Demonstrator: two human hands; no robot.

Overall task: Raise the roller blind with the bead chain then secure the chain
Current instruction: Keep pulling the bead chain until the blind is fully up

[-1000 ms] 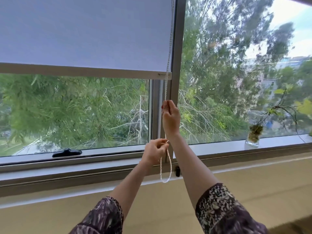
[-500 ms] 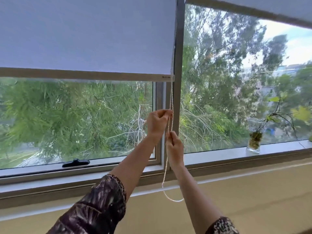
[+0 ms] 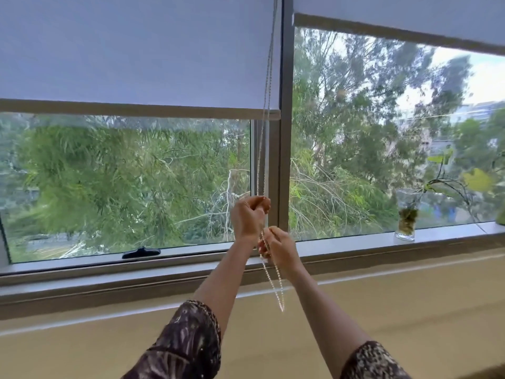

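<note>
A pale grey roller blind [image 3: 136, 50] covers the upper part of the left window pane; its bottom bar [image 3: 136, 109] hangs well above the sill. A white bead chain [image 3: 266, 86] runs down the blind's right edge beside the window mullion and ends in a loop [image 3: 278, 291] below my hands. My left hand [image 3: 247, 217] grips the chain at the higher spot. Just beneath it and to the right, my right hand [image 3: 278, 247] pinches the chain too.
A second blind [image 3: 410, 17] is raised higher over the right pane. A glass vase with a plant cutting [image 3: 406, 220] stands on the sill [image 3: 355, 242] at right. A black window handle [image 3: 141, 252] sits at the left pane's bottom. A yellow wall [image 3: 382, 310] lies below.
My hands swapped over: the left went from low to high on the chain, the right came down below it. The chain's loop hangs lower than before.
</note>
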